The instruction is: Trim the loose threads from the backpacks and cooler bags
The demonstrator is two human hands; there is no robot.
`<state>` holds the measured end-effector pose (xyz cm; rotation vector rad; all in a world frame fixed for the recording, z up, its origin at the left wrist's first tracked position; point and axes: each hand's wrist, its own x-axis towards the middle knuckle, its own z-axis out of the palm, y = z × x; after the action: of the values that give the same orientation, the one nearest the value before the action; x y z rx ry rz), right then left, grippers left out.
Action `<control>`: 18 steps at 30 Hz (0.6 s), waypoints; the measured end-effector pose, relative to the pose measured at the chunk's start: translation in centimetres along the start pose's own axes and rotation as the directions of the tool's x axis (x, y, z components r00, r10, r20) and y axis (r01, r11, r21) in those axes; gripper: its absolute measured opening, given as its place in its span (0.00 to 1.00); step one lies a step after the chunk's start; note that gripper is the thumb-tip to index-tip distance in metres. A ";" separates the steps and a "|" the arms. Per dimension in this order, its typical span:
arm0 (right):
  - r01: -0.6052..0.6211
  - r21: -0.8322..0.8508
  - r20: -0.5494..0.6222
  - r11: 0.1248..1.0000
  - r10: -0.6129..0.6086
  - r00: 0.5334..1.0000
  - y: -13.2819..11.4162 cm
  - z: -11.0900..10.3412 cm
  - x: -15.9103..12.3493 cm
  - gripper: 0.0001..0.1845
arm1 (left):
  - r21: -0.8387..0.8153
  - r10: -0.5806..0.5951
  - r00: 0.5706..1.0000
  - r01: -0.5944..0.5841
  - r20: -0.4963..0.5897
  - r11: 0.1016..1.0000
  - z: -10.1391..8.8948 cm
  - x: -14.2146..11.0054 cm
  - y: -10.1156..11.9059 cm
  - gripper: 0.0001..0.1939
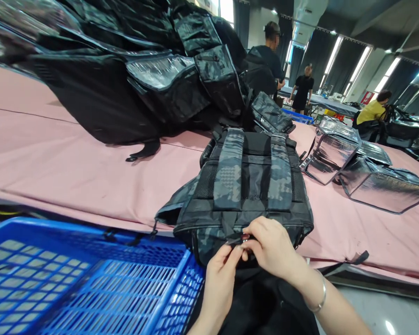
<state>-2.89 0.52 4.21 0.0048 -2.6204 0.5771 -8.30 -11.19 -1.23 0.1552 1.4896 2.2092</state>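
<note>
A black and grey camouflage backpack point(253, 181) lies on the pink-covered table, shoulder straps facing up and its lower end toward me. At that near end both my hands meet with closed fingertips. My left hand point(223, 270) pinches at the backpack's bottom edge beside a dark strip of webbing or cloth; what lies in its fingertips is mostly hidden. From the right, my right hand point(274, 244) has thumb and finger closed round a small dark-red, shiny piece point(245, 237), too small to identify. A silvery bangle point(321, 298) circles the right wrist.
A blue plastic crate point(186, 291) stands at the table's near edge on the left. Black bags point(101, 100) with silver lining are heaped behind. Silver foil-lined boxes point(380, 184) sit to the right on the pink table cover point(73, 158). Several people are farther back.
</note>
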 end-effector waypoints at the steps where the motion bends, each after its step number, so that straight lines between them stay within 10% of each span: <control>1: 0.010 -0.036 0.014 0.999 -0.009 1.000 -0.1 0.1 0.1 0.03 | -0.007 -0.005 1.000 0.005 -0.003 1.000 0.0 0.0 0.0 0.17; 12: 0.020 -0.156 0.015 0.988 -0.018 1.000 -0.5 0.6 0.6 0.02 | -0.012 -0.030 0.996 0.029 -0.082 0.999 -0.8 0.1 -1.1 0.22; 18: -0.083 0.067 -0.165 0.994 0.093 0.982 -0.1 1.0 -0.1 0.03 | 0.023 0.010 0.976 -0.005 -0.216 1.000 -1.0 0.0 -1.3 0.31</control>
<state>-3.25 0.03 3.44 -0.1356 -2.4488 0.6563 -8.26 -11.63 -2.76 -0.0749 1.6298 2.2755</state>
